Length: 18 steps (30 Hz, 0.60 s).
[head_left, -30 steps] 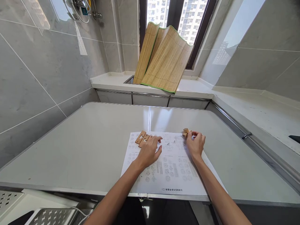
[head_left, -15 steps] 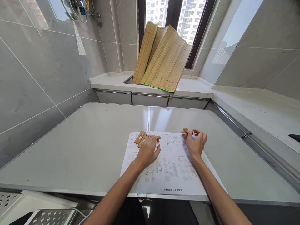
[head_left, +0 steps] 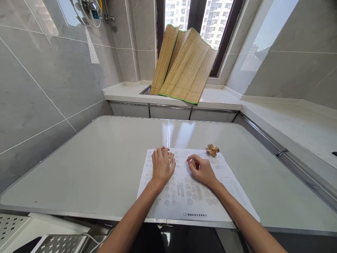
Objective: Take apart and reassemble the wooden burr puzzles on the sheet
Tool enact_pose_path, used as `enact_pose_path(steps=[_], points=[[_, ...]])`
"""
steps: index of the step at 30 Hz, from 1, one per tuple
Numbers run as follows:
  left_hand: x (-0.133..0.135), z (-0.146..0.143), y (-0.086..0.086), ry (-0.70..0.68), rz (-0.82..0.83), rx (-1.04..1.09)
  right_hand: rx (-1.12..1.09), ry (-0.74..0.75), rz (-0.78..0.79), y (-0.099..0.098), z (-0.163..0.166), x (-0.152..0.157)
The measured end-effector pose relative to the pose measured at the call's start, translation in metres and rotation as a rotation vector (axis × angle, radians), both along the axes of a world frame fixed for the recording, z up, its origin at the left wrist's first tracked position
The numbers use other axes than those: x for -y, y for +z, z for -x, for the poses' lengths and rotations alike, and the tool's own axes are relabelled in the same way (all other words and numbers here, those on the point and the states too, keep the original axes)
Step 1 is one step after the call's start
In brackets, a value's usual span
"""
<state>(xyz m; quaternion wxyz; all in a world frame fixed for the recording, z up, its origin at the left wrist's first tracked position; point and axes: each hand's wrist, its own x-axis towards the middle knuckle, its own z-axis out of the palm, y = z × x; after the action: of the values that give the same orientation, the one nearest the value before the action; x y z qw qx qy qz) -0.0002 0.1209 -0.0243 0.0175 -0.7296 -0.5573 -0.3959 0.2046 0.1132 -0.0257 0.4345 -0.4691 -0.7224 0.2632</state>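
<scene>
My left hand (head_left: 161, 167) is curled over flat wooden puzzle pieces (head_left: 171, 156) on the printed sheet. Its fingers and thumb close around them, and most of the wood is hidden underneath. To the right, my right hand (head_left: 202, 170) hovers low over or rests on the paper, its fingers loosely bent and nothing visible in them. Beyond it, a small interlocking wooden puzzle (head_left: 212, 150) of crossed blocks sits at the sheet's far right corner, with no hand touching it. The white sheet (head_left: 181, 205) bears rows of small diagrams and lies upside down to me.
The pale folding table (head_left: 92, 168) has a seam down its middle. A bamboo mat (head_left: 186, 70) leans against the window on the white ledge (head_left: 121, 90). A metal rail (head_left: 263, 131) runs along the right side. White perforated items (head_left: 60, 242) stand below the table at the left.
My right hand has let go of the crossed-block puzzle and moved left and nearer to me. My left hand has turned and closed over the flat wooden pieces.
</scene>
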Motion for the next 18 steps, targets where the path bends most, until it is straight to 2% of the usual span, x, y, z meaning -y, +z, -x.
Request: enact_pose_path(steps=[9, 18], points=[[-0.0068, 0.0036, -0.0073, 0.098, 0.026, -0.011, 0.195, 0.151, -0.035, 0.0042, 0.0104, 0.0088], [-0.0079, 0.0053, -0.0051, 0.072, 0.085, -0.052, 0.285, 0.148, -0.097, 0.0015, 0.0116, 0.0078]])
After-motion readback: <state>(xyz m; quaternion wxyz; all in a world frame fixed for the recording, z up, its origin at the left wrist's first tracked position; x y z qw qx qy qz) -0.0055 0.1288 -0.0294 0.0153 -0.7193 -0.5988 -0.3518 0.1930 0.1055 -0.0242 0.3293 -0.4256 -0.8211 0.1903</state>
